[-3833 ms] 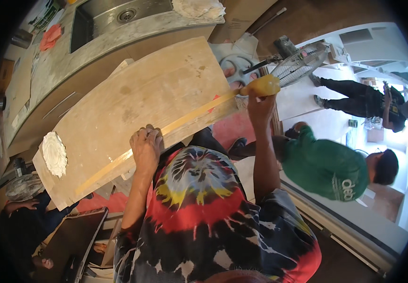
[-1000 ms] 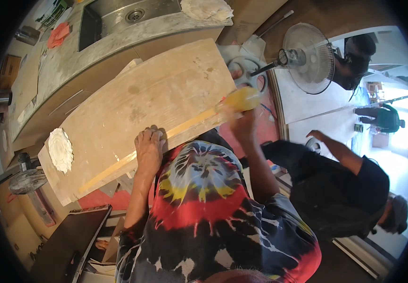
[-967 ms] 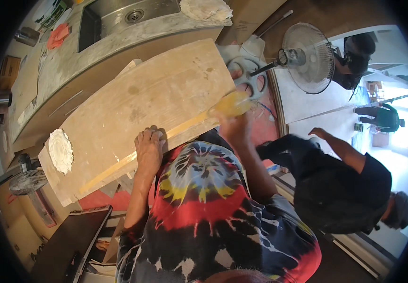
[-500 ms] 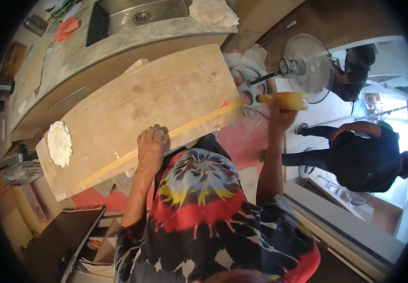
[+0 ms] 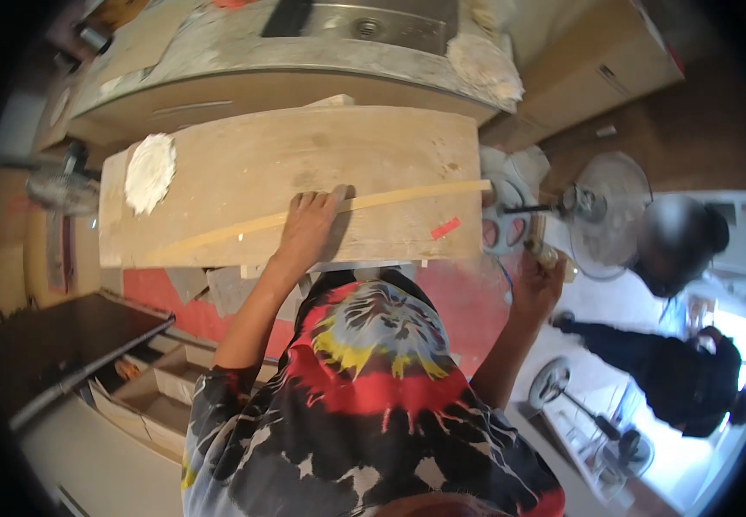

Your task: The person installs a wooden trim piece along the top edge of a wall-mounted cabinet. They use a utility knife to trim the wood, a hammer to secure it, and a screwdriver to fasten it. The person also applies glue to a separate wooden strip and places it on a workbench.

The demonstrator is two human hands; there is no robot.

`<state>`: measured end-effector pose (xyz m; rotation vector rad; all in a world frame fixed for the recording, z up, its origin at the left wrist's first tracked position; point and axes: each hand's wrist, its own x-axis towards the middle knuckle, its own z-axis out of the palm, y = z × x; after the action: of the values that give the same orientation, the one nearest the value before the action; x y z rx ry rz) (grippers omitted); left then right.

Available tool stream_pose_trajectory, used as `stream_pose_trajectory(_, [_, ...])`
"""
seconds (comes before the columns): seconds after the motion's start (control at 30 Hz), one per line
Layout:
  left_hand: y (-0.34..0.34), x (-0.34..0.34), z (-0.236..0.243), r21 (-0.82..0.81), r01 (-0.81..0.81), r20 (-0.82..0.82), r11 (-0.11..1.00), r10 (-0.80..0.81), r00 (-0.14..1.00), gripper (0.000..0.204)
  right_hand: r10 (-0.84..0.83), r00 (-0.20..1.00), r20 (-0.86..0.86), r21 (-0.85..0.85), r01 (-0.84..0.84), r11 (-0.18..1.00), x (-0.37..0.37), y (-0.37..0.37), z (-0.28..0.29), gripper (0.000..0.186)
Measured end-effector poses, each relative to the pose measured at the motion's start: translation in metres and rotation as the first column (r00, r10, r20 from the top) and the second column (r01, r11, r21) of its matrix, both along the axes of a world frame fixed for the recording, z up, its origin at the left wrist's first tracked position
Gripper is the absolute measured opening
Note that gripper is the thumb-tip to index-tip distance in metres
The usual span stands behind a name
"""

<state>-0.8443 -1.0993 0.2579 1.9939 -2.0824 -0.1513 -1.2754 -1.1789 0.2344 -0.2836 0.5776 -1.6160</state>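
Note:
A pale, narrow wooden strip (image 5: 416, 195) lies slantwise across a broad wooden board (image 5: 373, 151). My left hand (image 5: 306, 226) is closed over the strip near its middle, with the fingertips bent against the board. Off the board's right end, my right hand (image 5: 538, 283) grips a yellowish bottle (image 5: 543, 253), blurred and partly hidden by the fingers. A small red piece (image 5: 445, 228) lies on the board between the strip and the near edge. On the board's far left sits a mound of white paste (image 5: 150, 173).
Behind the board runs a counter (image 5: 226, 65) with a metal sink (image 5: 399, 26) and more pale paste (image 5: 485, 67). A standing fan (image 5: 610, 202) is to the right, with two people beyond it. An open drawer unit (image 5: 157, 388) stands at the lower left.
The strip's right end has shifted away from the board's near edge, past the red piece. My right hand has lowered and turned the bottle. The whole view has swung round.

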Motion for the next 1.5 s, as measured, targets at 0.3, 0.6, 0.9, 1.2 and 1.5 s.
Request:
stream_pose_trajectory(0.3, [-0.01,0.006,-0.032,-0.051,-0.15,-0.102,0.987,0.144,0.984,0.034,0.403,0.912,-0.079,0.052,-0.4,0.915,0.063,-0.024,-0.004,0.038])
stream_pose_trajectory(0.6, [0.06,-0.025,-0.013,-0.096,-0.508,-0.341,0.856,0.452,0.824,0.042,0.735,0.676,-0.058,0.04,-0.734,0.678,0.108,-0.06,0.007,0.039])
stream_pose_trajectory(0.9, [0.253,-0.089,-0.1,0.448,-0.627,-0.296,0.637,0.767,0.569,0.032,0.852,0.475,0.222,0.156,-0.879,0.45,0.252,0.014,0.034,0.029])
stream_pose_trajectory(1.2, [0.416,-0.047,-0.127,0.524,-0.793,-0.214,0.311,0.949,0.231,0.03,0.905,0.248,0.346,0.221,-0.959,0.178,0.371,0.148,0.036,0.027])
stream_pose_trajectory(1.5, [0.53,-0.039,-0.135,0.464,-0.884,-0.324,0.06,0.94,-0.106,0.039,0.937,-0.109,0.331,0.244,-0.95,-0.197,0.469,0.251,0.049,0.023])
